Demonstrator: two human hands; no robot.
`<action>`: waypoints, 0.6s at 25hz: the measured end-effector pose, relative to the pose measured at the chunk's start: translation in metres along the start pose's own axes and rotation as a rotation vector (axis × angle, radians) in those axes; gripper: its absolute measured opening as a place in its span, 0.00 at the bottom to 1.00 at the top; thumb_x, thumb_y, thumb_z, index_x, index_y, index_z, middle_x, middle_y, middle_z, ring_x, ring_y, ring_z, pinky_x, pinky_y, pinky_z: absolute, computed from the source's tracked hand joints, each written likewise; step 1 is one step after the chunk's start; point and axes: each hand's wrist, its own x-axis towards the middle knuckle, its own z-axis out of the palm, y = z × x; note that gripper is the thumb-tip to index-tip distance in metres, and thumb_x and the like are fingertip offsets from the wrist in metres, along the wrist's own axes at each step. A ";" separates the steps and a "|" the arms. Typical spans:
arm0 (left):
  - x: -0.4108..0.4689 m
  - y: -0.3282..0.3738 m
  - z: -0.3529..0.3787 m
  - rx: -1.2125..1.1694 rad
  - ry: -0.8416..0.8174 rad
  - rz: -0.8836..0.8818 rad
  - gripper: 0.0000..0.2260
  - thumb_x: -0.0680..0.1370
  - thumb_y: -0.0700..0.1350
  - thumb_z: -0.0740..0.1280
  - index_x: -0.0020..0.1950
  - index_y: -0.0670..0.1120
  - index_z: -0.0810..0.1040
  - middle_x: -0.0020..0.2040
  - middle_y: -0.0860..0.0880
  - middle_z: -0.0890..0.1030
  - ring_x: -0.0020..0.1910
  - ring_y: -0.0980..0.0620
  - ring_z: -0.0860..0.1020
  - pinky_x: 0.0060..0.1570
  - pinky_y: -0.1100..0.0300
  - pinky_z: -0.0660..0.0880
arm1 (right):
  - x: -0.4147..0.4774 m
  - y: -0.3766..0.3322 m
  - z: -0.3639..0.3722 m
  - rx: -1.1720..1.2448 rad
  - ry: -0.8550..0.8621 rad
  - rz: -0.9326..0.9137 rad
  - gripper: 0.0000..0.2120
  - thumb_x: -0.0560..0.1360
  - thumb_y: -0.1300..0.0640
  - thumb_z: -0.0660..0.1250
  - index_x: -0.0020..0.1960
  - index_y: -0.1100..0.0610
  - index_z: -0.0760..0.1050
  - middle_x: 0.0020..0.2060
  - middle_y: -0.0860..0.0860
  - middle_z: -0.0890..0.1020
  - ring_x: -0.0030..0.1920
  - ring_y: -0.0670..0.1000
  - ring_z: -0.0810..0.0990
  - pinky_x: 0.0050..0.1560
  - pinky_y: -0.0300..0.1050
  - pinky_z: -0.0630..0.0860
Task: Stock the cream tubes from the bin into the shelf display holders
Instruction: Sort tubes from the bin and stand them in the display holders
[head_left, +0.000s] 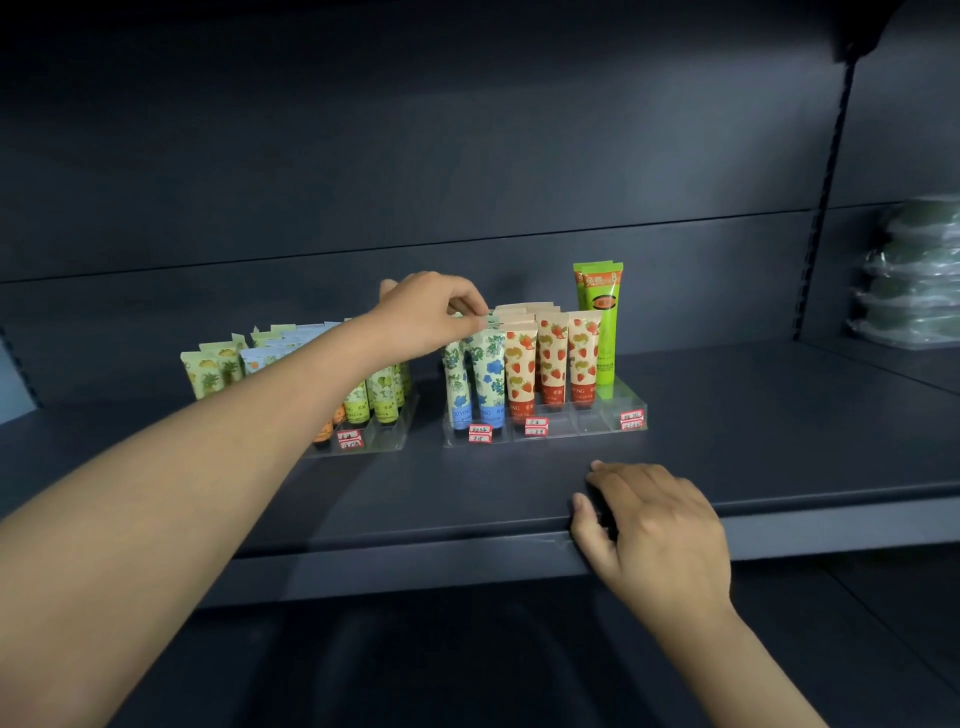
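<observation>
My left hand (431, 319) pinches the flat crimped top of a glossy blue-flower tube (491, 366), which stands cap-down in the clear acrylic holder (587, 423) just below my fingertips. Right of that hand stand strawberry-print tubes (550, 358) and one taller, bright green tube (602, 322). My right hand (657, 525) rests loose and holds nothing, fingers on the matte dark metal shelf (467, 493) and thumb over its rounded front lip.
</observation>
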 end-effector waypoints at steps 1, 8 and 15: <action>-0.004 0.001 -0.001 0.026 0.039 0.008 0.05 0.77 0.52 0.65 0.50 0.55 0.79 0.46 0.60 0.78 0.56 0.56 0.74 0.56 0.56 0.56 | 0.001 -0.001 -0.002 -0.005 -0.019 0.008 0.17 0.73 0.49 0.58 0.39 0.57 0.81 0.40 0.50 0.84 0.38 0.53 0.82 0.37 0.43 0.75; -0.057 0.012 0.000 -0.032 0.226 -0.046 0.08 0.78 0.47 0.60 0.54 0.51 0.77 0.49 0.58 0.74 0.58 0.52 0.72 0.54 0.55 0.61 | 0.017 -0.009 -0.016 -0.075 -0.344 0.109 0.21 0.72 0.43 0.53 0.35 0.57 0.76 0.34 0.51 0.79 0.38 0.56 0.78 0.37 0.45 0.69; -0.151 0.014 0.000 -0.023 0.155 -0.117 0.10 0.79 0.47 0.59 0.58 0.49 0.75 0.56 0.53 0.78 0.60 0.50 0.72 0.58 0.53 0.64 | 0.039 -0.037 -0.065 -0.045 -0.822 0.184 0.19 0.78 0.45 0.55 0.57 0.58 0.73 0.57 0.57 0.76 0.59 0.58 0.71 0.54 0.51 0.69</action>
